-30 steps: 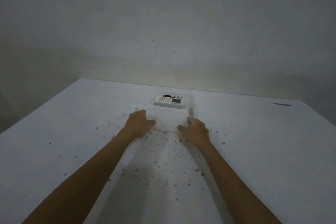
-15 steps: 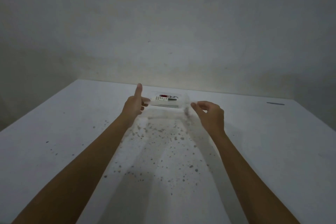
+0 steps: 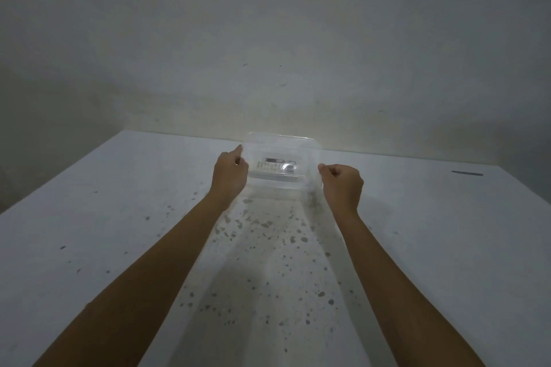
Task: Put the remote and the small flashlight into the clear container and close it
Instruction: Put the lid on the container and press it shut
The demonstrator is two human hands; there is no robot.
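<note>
A clear plastic lid point(image 3: 281, 144) stands tilted up on edge in front of me, lifted off the table. My left hand point(image 3: 230, 171) pinches its left edge and my right hand point(image 3: 343, 185) pinches its right edge. Through the lid I see the white remote point(image 3: 272, 167) lying flat, with the small dark flashlight point(image 3: 275, 160) just behind it. The clear container point(image 3: 277, 180) around them is faint; its walls are hard to make out.
The white table point(image 3: 119, 217) is speckled with dark spots in the middle. A thin dark strip point(image 3: 467, 173) lies at the far right. A bare grey wall rises right behind the table's far edge.
Both hands rose from the tabletop with the clear lid, swinging it from flat up onto its edge in front of the remote and flashlight.
</note>
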